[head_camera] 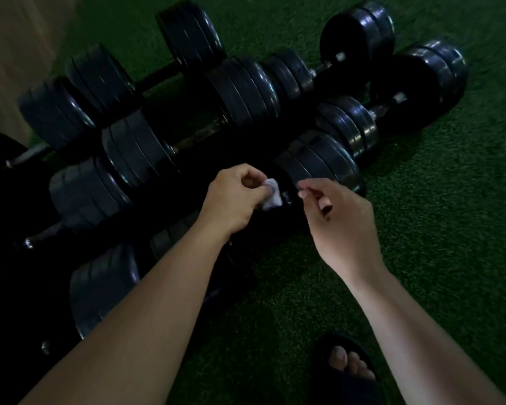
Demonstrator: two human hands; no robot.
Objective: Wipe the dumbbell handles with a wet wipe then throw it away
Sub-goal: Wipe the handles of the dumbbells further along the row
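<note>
Several black dumbbells point(240, 92) lie in rows on green turf, with dark or metal handles between stacked round plates. My left hand point(234, 197) is shut on a small crumpled white wet wipe point(272, 195), held just above the shadowed handle of the nearest dumbbell point(319, 165). My right hand point(339, 217) hovers a little to the right of the wipe, thumb and forefinger pinched together with nothing visible between them. The handle under the hands is hidden in shadow.
Green artificial turf point(435, 229) spreads to the right and front. My foot in a dark sandal point(348, 366) stands at the bottom right. A pale wooden floor point(12, 54) borders the turf at the upper left. More dumbbells point(415, 83) lie at the upper right.
</note>
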